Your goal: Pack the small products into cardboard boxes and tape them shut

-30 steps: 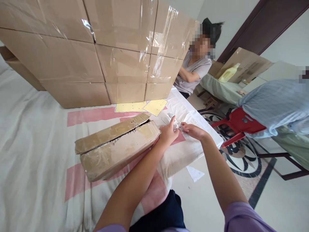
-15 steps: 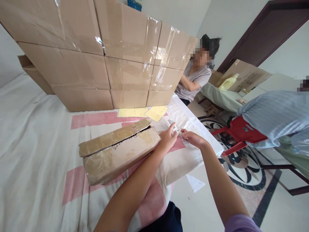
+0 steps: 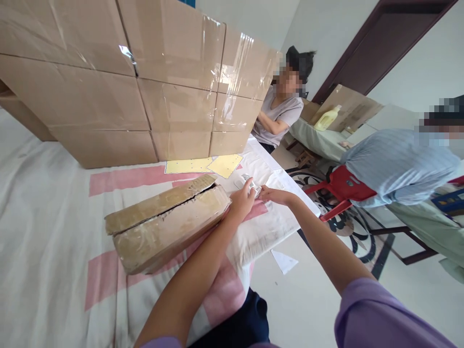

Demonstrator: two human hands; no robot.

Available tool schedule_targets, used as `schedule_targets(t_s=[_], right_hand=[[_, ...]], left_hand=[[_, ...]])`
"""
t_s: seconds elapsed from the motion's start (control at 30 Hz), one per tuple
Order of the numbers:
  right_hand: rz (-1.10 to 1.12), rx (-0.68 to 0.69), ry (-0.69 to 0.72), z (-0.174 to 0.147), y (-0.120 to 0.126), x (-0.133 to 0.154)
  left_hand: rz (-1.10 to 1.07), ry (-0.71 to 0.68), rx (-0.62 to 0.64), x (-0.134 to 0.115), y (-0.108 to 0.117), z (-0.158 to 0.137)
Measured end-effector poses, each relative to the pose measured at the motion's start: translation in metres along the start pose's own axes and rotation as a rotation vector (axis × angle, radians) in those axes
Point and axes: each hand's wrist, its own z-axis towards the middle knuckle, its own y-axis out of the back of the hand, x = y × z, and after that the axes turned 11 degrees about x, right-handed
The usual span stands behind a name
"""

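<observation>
Over the near corner of the cloth-covered table, both my hands meet at a small white object (image 3: 257, 190), too small to name. My left hand (image 3: 242, 200) closes on it from the left, with the thumb raised. On the other side, the fingers of my right hand (image 3: 274, 195) are pinched together at its right end. A thin pale loop shows just beyond the left fingers. To the left of my left hand lies a long, worn cardboard box (image 3: 174, 224), its top flaps nearly meeting. Two yellow dotted sheets (image 3: 225, 166) lie beyond my hands, partly overlapping.
A wall of taped cartons (image 3: 177, 108) stands across the table's far side. One person (image 3: 281, 113) is behind its right end; another person (image 3: 398, 162) sits on a red chair (image 3: 353, 183) at right. A white scrap (image 3: 284, 262) lies on the floor beside the table.
The view has swung right, so the boxes and people sit farther left in the picture. Both hands stay together at the white object, with only slight finger movement.
</observation>
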Motion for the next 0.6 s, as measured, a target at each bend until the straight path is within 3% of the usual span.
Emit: schedule_targets(t_s=[0.27, 0.47, 0.6], right_hand=[[0.01, 0.057, -0.027, -0.005, -0.009, 0.021], [0.007, 0.112, -0.034, -0.056, -0.004, 0.032], [-0.02, 0.075, -0.042, -0.09, -0.009, 0.042]], left_hand=[[0.003, -0.009, -0.011, -0.007, 0.006, -0.011], [-0.025, -0.04, -0.027, -0.009, 0.012, -0.013], [-0.11, -0.103, -0.038, -0.014, 0.023, -0.02]])
